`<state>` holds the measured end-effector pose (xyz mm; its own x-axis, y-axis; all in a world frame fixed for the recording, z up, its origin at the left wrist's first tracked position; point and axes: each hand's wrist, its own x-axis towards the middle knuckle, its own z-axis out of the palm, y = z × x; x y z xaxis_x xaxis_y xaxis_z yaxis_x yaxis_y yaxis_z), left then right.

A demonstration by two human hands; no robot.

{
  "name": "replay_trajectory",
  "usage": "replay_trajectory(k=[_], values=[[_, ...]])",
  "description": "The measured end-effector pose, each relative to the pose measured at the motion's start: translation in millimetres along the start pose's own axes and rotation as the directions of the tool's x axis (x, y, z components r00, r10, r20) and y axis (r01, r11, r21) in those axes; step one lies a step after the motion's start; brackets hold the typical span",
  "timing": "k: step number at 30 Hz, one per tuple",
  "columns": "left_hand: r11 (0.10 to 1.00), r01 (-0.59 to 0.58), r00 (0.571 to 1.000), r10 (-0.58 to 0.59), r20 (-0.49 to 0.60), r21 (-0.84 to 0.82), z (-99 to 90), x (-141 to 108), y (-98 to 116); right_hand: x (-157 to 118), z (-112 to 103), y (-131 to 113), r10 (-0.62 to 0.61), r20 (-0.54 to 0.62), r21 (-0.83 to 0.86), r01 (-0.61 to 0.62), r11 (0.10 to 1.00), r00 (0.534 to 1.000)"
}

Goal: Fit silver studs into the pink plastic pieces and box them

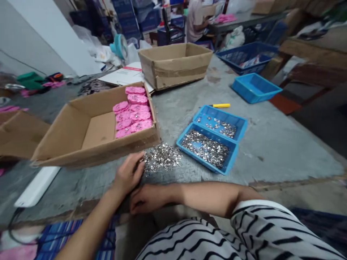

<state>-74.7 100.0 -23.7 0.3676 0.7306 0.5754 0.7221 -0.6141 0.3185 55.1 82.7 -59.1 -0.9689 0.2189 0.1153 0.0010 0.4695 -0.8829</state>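
My left hand (pixel 129 172) rests at the left edge of a loose pile of small silvery metal pieces (pixel 164 157) on the grey table. Its fingers are bent and pressed together at the pile; anything between them is too small to make out. Just below it, my right hand (pixel 146 199) lies at the table's front edge with its fingers curled inward, and what it may hold is hidden. To the right of the pile, a blue tray (pixel 232 159) holds many similar pieces, and a second blue tray (pixel 242 127) behind it holds fewer.
A cardboard box (pixel 81 157) with stacked pink pieces (pixel 138 116) stands left of the pile. Farther back are another cardboard box (pixel 179 68), a yellow-handled tool (pixel 221 105), a blue basket (pixel 256 94) and a seated person (pixel 195 21). A white bar (pixel 38 187) lies front left.
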Motion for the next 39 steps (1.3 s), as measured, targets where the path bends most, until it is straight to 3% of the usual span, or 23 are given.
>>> replay_trajectory(k=[2, 4, 5, 7, 9, 11, 16, 18, 23, 25, 28, 31, 35, 39], values=[[0.988, 0.155, 0.984, -0.154, -0.091, 0.001, -5.8, -12, -11, 0, 0, 1, -0.012, -0.011, -0.010, 0.012, 1.000, 1.000], [0.932, 0.356, 0.910, -0.362, -0.200, -0.066, -11.0, -26, -22, 0, 0, 2, -0.028, -0.017, -0.001, 0.028, 1.000, 0.999], [0.879, 0.457, 0.843, -0.477, -0.249, -0.136, -12.8, -32, -27, -1, 0, 3, -0.038, -0.023, 0.010, 0.038, 0.999, 0.999], [0.721, 0.608, 0.664, -0.692, -0.285, -0.333, -14.0, -44, -35, -2, 0, 5, -0.061, -0.038, 0.034, 0.062, 0.998, 0.997], [0.549, 0.641, 0.503, -0.828, -0.246, -0.536, -12.8, -51, -42, -3, -1, 8, -0.075, -0.059, 0.052, 0.078, 0.996, 0.995], [0.447, 0.606, 0.426, -0.881, -0.205, -0.658, -10.8, -52, -46, -2, 0, 11, -0.067, -0.082, 0.063, 0.072, 0.995, 0.994], [0.403, 0.633, 0.450, -0.886, -0.110, -0.661, -11.4, -48, -48, -1, 8, 10, 0.008, -0.208, -0.004, -0.009, 1.000, 0.978], [0.392, 0.623, 0.434, -0.893, -0.117, -0.677, -13.1, -48, -47, -8, 13, 1, 0.007, -0.284, -0.085, -0.033, 0.996, 0.959], [0.349, 0.610, 0.371, -0.919, -0.133, -0.711, -13.2, -48, -49, -71, 16, -32, -0.092, -0.436, -0.391, -0.096, 0.915, 0.895], [0.338, 0.610, 0.357, -0.925, -0.132, -0.717, -11.8, -47, -51, -111, 12, -39, -0.067, -0.470, -0.525, -0.218, 0.823, 0.880], [0.328, 0.613, 0.351, -0.928, -0.125, -0.719, -9.9, -47, -54, -170, 5, -38, -0.006, -0.523, -0.700, -0.425, 0.574, 0.853], [0.328, 0.614, 0.355, -0.927, -0.119, -0.718, -8.6, -48, -57, -210, 0, -29, 0.036, -0.472, -0.816, -0.452, 0.360, 0.881], [0.329, 0.620, 0.359, -0.926, -0.115, -0.712, -9.5, -48, -57, -222, 0, -18, 0.023, -0.400, -0.896, -0.397, 0.200, 0.916], [0.331, 0.627, 0.354, -0.927, -0.121, -0.705, -14.0, -44, -52, -214, 2, -17, 0.026, -0.419, -0.898, -0.418, 0.139, 0.908]])
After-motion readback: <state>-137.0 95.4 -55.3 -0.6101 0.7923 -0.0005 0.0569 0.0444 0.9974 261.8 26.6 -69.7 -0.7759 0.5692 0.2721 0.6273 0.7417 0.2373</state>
